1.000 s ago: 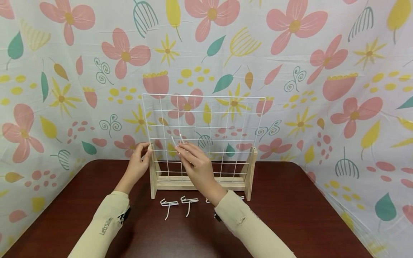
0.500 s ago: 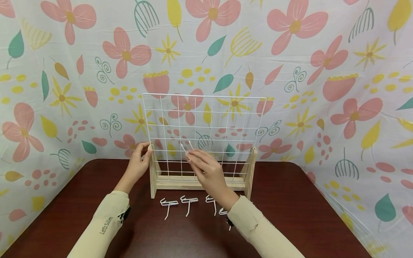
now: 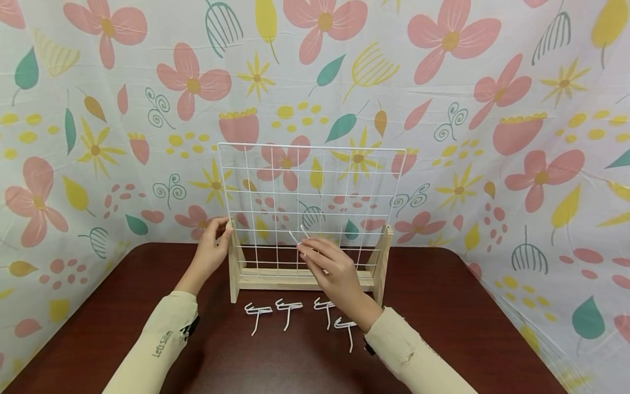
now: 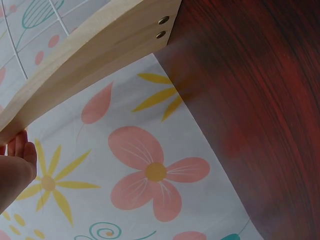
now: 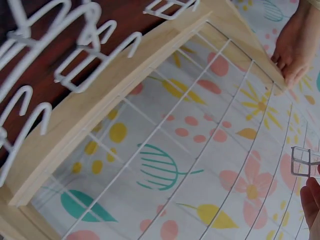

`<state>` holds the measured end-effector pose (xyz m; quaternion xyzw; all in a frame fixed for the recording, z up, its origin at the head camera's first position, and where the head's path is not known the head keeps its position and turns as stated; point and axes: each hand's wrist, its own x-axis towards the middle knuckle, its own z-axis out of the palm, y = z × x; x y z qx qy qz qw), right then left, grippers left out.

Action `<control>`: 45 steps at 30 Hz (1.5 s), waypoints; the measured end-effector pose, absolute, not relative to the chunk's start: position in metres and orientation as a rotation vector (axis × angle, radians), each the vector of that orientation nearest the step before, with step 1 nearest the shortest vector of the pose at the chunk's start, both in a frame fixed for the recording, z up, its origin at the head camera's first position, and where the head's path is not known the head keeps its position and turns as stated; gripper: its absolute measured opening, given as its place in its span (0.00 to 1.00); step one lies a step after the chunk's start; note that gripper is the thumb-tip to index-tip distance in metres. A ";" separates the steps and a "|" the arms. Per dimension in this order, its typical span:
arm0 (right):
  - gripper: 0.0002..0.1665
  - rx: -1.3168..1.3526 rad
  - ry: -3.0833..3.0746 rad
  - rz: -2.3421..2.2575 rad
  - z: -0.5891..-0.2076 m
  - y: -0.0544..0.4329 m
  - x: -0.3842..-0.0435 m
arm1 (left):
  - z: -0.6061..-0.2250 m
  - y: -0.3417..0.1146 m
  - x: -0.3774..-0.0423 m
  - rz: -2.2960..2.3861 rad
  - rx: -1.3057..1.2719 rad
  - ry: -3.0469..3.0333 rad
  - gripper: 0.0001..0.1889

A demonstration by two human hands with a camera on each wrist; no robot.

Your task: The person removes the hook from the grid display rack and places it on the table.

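My left hand point(image 3: 209, 251) pinches the top of the left upright of a pale wooden stand point(image 3: 233, 273). Its fingers show at the wood's edge in the left wrist view. A white wire grid panel point(image 3: 312, 146) stands upright in that stand. In front of the panel, my right hand point(image 3: 334, 271) holds a white wire hook point(image 5: 301, 162) between thumb and fingers, its two prongs pointing up and left in the head view. The fingers partly cover that hook. Several more white wire hooks point(image 3: 289, 306) lie in a row on the table before the stand.
A dark red-brown wooden table point(image 3: 443, 328) carries everything, its back edge close behind the stand. A white cloth point(image 3: 315, 76) with flowers and leaves hangs behind and along both sides. One loose hook point(image 3: 346, 324) lies nearer, beside my right forearm.
My right hand has moved right and down across the panel's front, carrying the hook. Loose hooks formerly behind the right forearm now show. My left hand stays at the upright.
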<state>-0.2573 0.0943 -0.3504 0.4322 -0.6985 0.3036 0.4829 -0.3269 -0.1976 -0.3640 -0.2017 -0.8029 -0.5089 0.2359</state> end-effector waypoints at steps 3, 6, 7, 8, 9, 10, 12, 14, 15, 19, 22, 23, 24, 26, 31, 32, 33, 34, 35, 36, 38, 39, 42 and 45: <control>0.13 1.057 -1.704 0.713 -0.353 0.100 -0.255 | -0.363 -0.197 -0.327 -1.392 -0.548 -2.209 0.17; 0.10 1.064 -1.706 0.681 -0.356 0.104 -0.252 | -0.362 -0.197 -0.326 -1.389 -0.549 -2.216 0.17; 0.10 1.067 -1.706 0.670 -0.357 0.106 -0.251 | -0.362 -0.197 -0.326 -1.388 -0.550 -2.219 0.17; 0.11 1.072 -1.706 0.659 -0.357 0.107 -0.249 | -0.361 -0.197 -0.326 -1.390 -0.551 -2.219 0.17; 0.11 1.077 -1.703 0.648 -0.358 0.108 -0.248 | -0.361 -0.197 -0.326 -1.391 -0.551 -2.220 0.17; 0.12 1.083 -1.699 0.640 -0.359 0.110 -0.247 | -0.361 -0.197 -0.326 -1.389 -0.551 -2.222 0.17; 0.12 1.101 -1.681 0.623 -0.360 0.112 -0.244 | -0.361 -0.197 -0.325 -1.388 -0.548 -2.223 0.17; 0.12 1.116 -1.661 0.606 -0.361 0.114 -0.241 | -0.361 -0.197 -0.325 -1.384 -0.544 -2.228 0.17; 0.12 1.125 -1.653 0.599 -0.362 0.116 -0.240 | -0.362 -0.197 -0.325 -1.383 -0.543 -2.229 0.17; 0.12 1.162 -1.641 0.578 -0.367 0.121 -0.237 | -0.363 -0.196 -0.325 -1.372 -0.549 -2.228 0.17; 0.13 1.187 -1.641 0.546 -0.371 0.124 -0.234 | -0.364 -0.197 -0.325 -1.368 -0.546 -2.234 0.17; 0.13 1.194 -1.639 0.533 -0.373 0.125 -0.233 | -0.364 -0.197 -0.324 -1.368 -0.542 -2.237 0.17; 0.13 1.199 -1.639 0.520 -0.374 0.126 -0.233 | -0.364 -0.197 -0.324 -1.370 -0.538 -2.239 0.18; 0.13 1.206 -1.639 0.496 -0.376 0.127 -0.231 | -0.364 -0.197 -0.324 -1.371 -0.532 -2.244 0.18; 0.14 1.229 -1.631 0.438 -0.380 0.130 -0.228 | -0.363 -0.196 -0.324 -1.370 -0.542 -2.221 0.17; 0.14 1.234 -1.630 0.423 -0.382 0.131 -0.227 | -0.364 -0.196 -0.324 -1.370 -0.546 -2.216 0.17; 0.14 1.242 -1.631 0.407 -0.383 0.132 -0.227 | -0.364 -0.196 -0.325 -1.370 -0.548 -2.209 0.17; 0.14 1.247 -1.635 0.394 -0.385 0.132 -0.226 | -0.364 -0.196 -0.325 -1.372 -0.551 -2.203 0.17; 0.15 1.249 -1.639 0.382 -0.386 0.133 -0.225 | -0.364 -0.196 -0.325 -1.374 -0.553 -2.199 0.16; 0.15 1.248 -1.652 0.373 -0.388 0.133 -0.224 | -0.364 -0.196 -0.325 -1.375 -0.554 -2.197 0.16; 0.16 1.240 -1.670 0.359 -0.391 0.133 -0.221 | -0.364 -0.196 -0.325 -1.380 -0.557 -2.199 0.16; 0.16 1.238 -1.675 0.356 -0.393 0.134 -0.220 | -0.364 -0.196 -0.325 -1.383 -0.558 -2.200 0.16; 0.16 1.239 -1.683 0.348 -0.398 0.134 -0.218 | -0.365 -0.197 -0.326 -1.377 -0.557 -2.207 0.17; 0.16 1.263 -1.672 0.335 -0.401 0.136 -0.219 | -0.364 -0.196 -0.326 -1.366 -0.551 -2.215 0.17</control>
